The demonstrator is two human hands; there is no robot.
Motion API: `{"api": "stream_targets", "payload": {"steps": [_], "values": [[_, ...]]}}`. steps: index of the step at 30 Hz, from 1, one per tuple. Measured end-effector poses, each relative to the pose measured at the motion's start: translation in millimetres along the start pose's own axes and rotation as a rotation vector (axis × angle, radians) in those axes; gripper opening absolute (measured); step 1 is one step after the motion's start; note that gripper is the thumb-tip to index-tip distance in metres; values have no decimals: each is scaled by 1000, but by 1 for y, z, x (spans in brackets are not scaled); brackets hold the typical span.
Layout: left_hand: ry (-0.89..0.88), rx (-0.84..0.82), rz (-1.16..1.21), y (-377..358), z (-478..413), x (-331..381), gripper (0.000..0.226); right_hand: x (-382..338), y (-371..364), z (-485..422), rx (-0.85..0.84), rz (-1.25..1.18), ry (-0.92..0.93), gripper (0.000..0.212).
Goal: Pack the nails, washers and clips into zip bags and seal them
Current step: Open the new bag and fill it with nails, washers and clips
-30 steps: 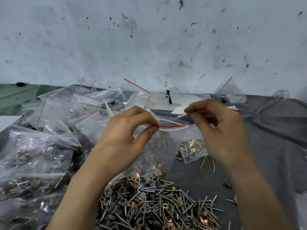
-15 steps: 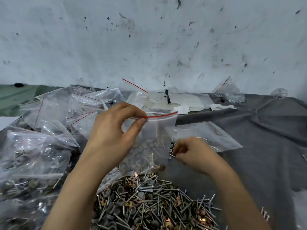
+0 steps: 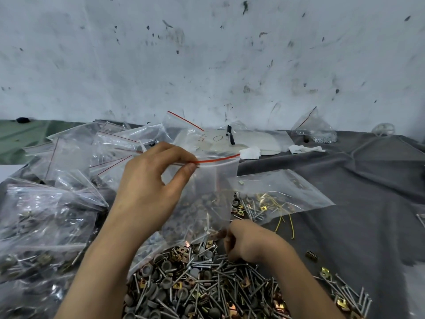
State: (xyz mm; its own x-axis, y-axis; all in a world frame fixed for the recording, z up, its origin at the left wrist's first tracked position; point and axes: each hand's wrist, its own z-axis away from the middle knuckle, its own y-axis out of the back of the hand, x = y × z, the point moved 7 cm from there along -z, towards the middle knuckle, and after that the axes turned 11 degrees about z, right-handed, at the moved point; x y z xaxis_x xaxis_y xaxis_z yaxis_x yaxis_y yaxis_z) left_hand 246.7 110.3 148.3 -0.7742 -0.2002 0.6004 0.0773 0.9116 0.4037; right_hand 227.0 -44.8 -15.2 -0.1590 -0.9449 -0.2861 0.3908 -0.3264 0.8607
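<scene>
While pinched by left hand (image 3: 151, 180), zip bag (image 3: 207, 192) hangs below.

I work at a rough packing bench in some kind of workshop. The wall (image 3: 207, 54) before me is bare, scuffed and spotted with dark marks. A grey cloth (image 3: 356, 185) covers the table, heaped with loose nails, washers and clips (image 3: 207, 284), and filled zip bags (image 3: 46, 215) pile up at my left, more lying further back.
</scene>
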Motion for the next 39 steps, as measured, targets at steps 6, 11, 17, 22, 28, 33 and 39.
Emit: {"api": "stream_targets", "payload": {"steps": [6,11,17,22,28,33,39], "values": [[2,2,0,1,-1,1,10,7,16,13,40,37,16,21],[7,-20,-20,-1,0,1,17,22,56,40,274,-141,21,11],[-30,-116,-27,-14,1,9,7,17,122,102,929,-621,281,21],[-96,-184,16,-25,5,23,13,-13,129,128,1185,-575,447,24],[-131,-173,15,-25,5,29,12,-11,125,118,1134,-510,380,16],[-112,-143,7,-21,5,25,12,21,119,98,1160,-705,228,30],[-91,-125,-9,-17,3,22,13,29,44,12,439,-195,-30,25]]}}
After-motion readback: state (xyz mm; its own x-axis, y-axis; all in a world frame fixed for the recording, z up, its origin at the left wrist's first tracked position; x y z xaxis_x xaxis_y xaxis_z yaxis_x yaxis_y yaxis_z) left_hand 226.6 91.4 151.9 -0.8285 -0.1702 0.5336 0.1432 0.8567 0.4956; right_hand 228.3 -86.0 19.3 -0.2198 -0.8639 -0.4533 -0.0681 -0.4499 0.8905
